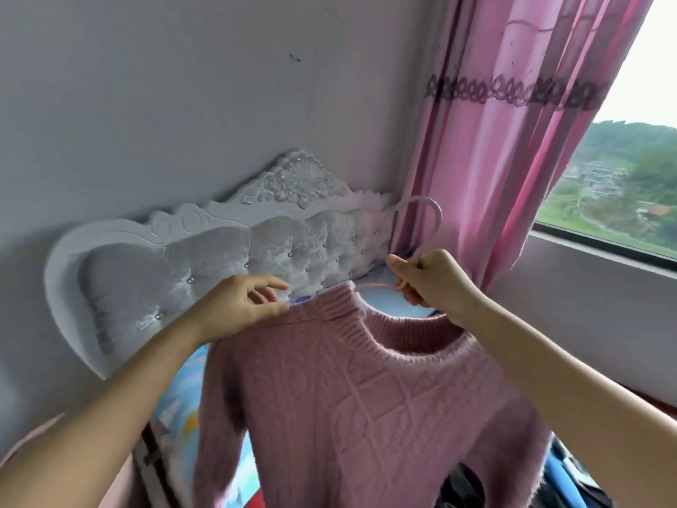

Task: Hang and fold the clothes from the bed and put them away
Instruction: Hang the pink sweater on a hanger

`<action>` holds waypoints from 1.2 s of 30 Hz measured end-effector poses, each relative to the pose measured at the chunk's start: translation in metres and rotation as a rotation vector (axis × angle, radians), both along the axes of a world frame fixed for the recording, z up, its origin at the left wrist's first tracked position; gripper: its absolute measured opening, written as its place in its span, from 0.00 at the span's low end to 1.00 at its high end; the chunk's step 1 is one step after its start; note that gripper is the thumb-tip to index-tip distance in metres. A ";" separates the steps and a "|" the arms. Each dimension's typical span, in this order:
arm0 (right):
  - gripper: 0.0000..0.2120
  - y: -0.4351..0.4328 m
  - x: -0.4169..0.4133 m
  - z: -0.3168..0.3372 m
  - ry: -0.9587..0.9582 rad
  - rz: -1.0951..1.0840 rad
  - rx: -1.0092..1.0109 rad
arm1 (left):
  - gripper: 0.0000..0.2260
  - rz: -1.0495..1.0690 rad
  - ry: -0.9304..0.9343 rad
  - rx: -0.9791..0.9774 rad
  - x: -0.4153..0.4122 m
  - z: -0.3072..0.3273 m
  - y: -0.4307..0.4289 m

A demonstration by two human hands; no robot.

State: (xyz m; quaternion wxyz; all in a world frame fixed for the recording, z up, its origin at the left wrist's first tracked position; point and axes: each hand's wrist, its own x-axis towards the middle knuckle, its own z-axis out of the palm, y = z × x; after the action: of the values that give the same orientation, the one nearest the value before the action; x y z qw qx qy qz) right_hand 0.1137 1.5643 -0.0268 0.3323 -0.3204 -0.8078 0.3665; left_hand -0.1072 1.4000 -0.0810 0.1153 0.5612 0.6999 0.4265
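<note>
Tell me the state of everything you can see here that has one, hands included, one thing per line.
pink sweater: held up in the air, hanger in its neck opening.
hanger: hook free, hung on nothing.
left hand: pinches the sweater's collar.
right hand: grips the hanger below its hook.
curtain: drawn aside, window uncovered.

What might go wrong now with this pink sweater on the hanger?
The pink cable-knit sweater has its ribbed collar bunched over one arm of the pale plastic hanger; it may slip off once the left hand lets go.
The right hand grips only the neck, so the hanger could tip.
</note>
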 end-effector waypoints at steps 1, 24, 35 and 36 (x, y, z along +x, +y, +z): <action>0.24 -0.011 -0.004 -0.002 -0.027 0.060 0.000 | 0.11 0.025 0.002 -0.020 0.010 -0.005 -0.012; 0.20 -0.207 -0.111 -0.022 -0.311 0.693 -0.055 | 0.15 0.694 -0.058 0.043 0.041 -0.051 -0.254; 0.13 -0.423 -0.152 -0.021 -0.322 1.047 -0.054 | 0.11 1.022 0.001 0.056 0.059 -0.043 -0.494; 0.12 -0.452 -0.155 -0.023 -0.335 1.094 -0.061 | 0.11 1.061 0.017 0.067 0.064 -0.043 -0.524</action>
State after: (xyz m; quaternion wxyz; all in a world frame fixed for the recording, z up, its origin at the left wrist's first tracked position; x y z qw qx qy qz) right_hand -0.0413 1.1120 -0.0494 -0.0476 0.0813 -0.8866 0.4527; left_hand -0.0431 0.8756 -0.1238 -0.1401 0.1367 0.8746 0.4436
